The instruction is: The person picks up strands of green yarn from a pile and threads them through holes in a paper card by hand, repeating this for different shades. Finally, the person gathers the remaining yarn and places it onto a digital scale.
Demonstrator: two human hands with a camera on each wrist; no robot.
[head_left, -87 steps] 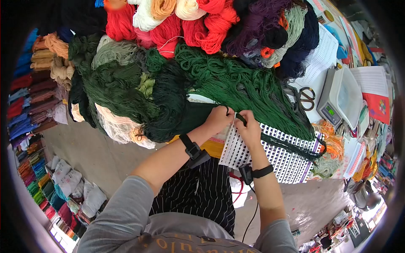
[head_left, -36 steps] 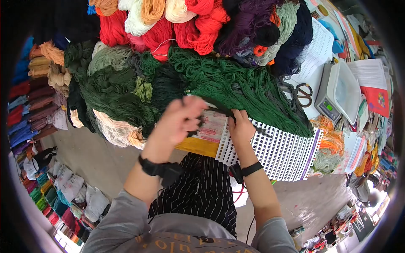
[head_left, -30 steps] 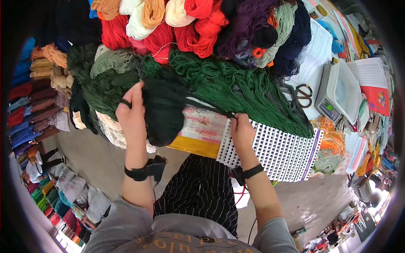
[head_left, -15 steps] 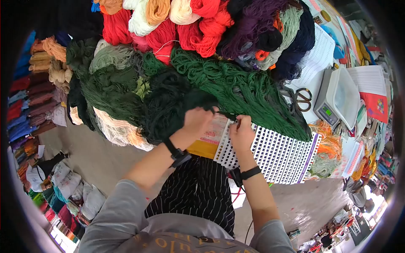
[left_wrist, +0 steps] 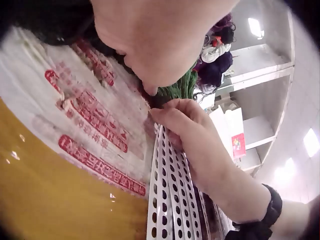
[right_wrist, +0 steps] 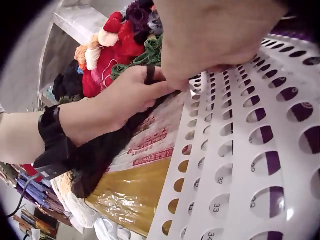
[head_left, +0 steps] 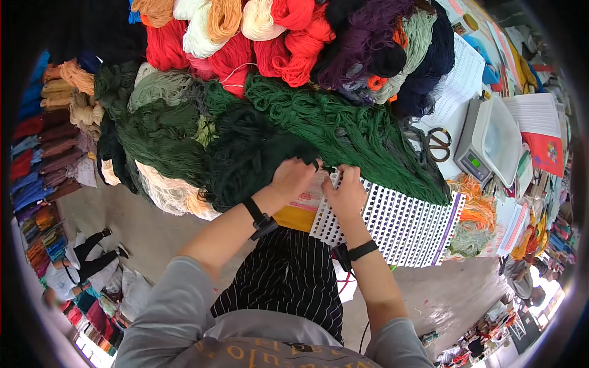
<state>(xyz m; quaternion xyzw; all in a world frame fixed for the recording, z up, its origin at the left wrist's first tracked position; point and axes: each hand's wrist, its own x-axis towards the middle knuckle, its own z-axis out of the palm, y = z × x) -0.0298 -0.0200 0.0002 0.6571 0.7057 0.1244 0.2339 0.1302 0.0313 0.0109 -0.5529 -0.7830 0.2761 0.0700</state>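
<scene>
My left hand (head_left: 293, 178) pinches dark green yarn (head_left: 242, 156) at the front edge of the table, its fingertips close to those of my right hand (head_left: 348, 195). The yarn bunches to the left of that hand. A dark band circles one left finger, plain in the right wrist view. Several white strips punched with rows of holes (head_left: 411, 221) lie fanned out to the right, with small printed numbers by the holes. My right thumb and fingers grip the top corner of the nearest strip. The yarn between the hands is mostly hidden by fingers.
Brighter green yarn (head_left: 343, 129) spreads behind the hands; red skeins (head_left: 236, 58) are heaped further back. Scissors (head_left: 439, 145) and a scale (head_left: 485, 144) with a tray stand at right. A red-printed sheet (left_wrist: 90, 115) covers the yellow table edge (left_wrist: 60, 190). A person walks at far left.
My left hand has swung out left with the dark yarn, then come back right, beside my right hand. The right hand has stayed near the strips' corner. A walking person has come into view.
</scene>
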